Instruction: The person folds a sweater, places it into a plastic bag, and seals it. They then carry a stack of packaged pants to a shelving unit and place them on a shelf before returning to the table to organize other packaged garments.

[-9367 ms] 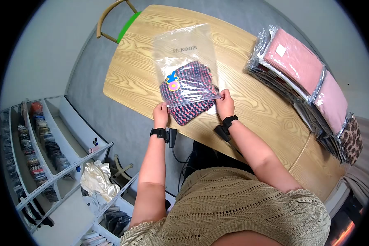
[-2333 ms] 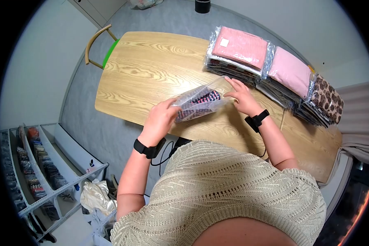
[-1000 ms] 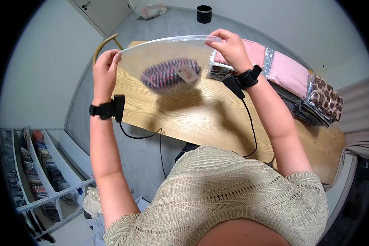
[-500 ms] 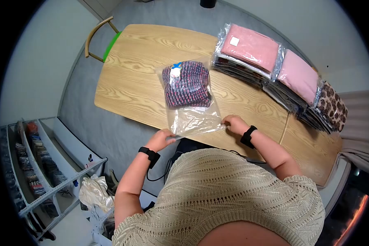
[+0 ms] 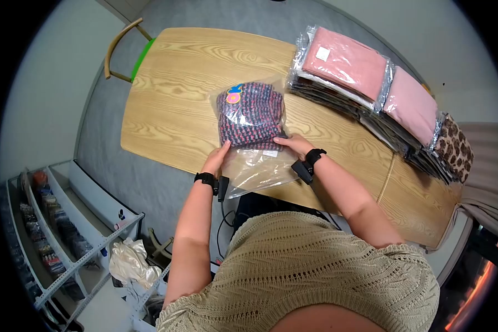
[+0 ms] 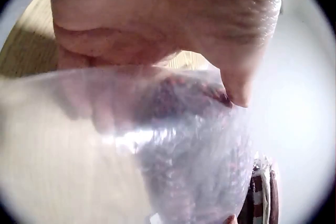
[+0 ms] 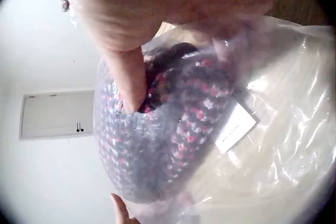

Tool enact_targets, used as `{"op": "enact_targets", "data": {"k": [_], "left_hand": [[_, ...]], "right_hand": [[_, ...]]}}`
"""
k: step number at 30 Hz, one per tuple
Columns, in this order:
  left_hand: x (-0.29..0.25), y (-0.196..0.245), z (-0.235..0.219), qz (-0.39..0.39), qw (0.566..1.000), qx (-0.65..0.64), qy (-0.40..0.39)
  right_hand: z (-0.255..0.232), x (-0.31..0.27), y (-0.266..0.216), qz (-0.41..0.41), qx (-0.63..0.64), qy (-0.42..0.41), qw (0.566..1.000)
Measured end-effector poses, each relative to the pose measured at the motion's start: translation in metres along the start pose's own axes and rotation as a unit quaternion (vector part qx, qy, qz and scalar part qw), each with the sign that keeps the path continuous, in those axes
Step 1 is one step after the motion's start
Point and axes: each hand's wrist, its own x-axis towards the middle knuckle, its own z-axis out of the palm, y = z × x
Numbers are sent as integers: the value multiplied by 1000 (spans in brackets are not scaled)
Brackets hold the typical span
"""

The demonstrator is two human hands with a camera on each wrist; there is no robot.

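Note:
A clear plastic bag [image 5: 260, 171] lies on the wooden table with a folded dark knitted item [image 5: 252, 113], flecked pink, inside its far part. The left hand [image 5: 217, 157] grips the item's near left corner through the plastic, thumb on top and fingers under the bag. At the near right corner, the right hand [image 5: 297, 145] pinches the item the same way. In the right wrist view the thumb of the right hand [image 7: 168, 8] presses the knit [image 7: 184, 129], and a white tag [image 7: 235, 124] shows beside it. The bag's empty part extends toward the person.
Stacks of bagged folded clothes, with a pink one [image 5: 346, 63] on top, stand at the table's right side. A green-seated chair [image 5: 143, 60] is at the far left. White shelving [image 5: 88, 221] with packed items stands at lower left. Cables hang below the wrists.
The bag was lifted, held up by its opening, then laid flat with the opening toward the person. Both hands have since moved from the opening's edge up to the item's near corners.

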Motion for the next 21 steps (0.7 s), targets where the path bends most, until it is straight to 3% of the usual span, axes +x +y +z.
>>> {"op": "enact_targets", "data": {"k": [2,4,5,6,7,8,9,10,11,12,13,14,15,16,18,21], "left_hand": [[3,1,6,-16,1000,-1,7],[12,-6,3,-34,999,-3,15],[17,-9,1,-27,999,-20,9],[20,-13,0,-19,999,-37,2],[11,-5,6,-22,999,-37,2],[1,3,12,27,999,39,20],[-11,9,20,72,990,115,38],[-16,6,27,66,990,115,36],[-21,4,34,251,900,285,214],[-27,4,42,411,717,427,367],[-47,15,54,444,713,448,306],[-55,14,61,440,717,451,300],[-61,10,67,460,691,524,188],[-66,2,73,473,654,587,73],[-68,-14,90,474,637,606,36],[-58,-41,104,440,610,659,-13]], "right_hand": [[-3,14,4,-8,-2,-3,1000],[-10,23,2,59,-113,61,990],[-16,28,-1,78,-105,25,991],[-15,24,-7,88,-135,59,985],[-19,26,-9,62,-119,53,990],[-23,26,-8,38,-101,47,993],[-15,13,-13,-48,-29,56,997],[-25,30,-6,-65,-66,89,992],[-35,39,8,-134,-122,209,961],[-35,37,11,-200,-177,324,908],[-38,30,10,-194,-175,327,908],[-45,21,8,-264,-203,351,875],[-49,9,8,-331,-231,371,836],[-50,-6,10,-322,-230,374,839],[-49,-30,16,-249,-201,267,909],[-47,-48,39,-219,-196,200,935]]}}
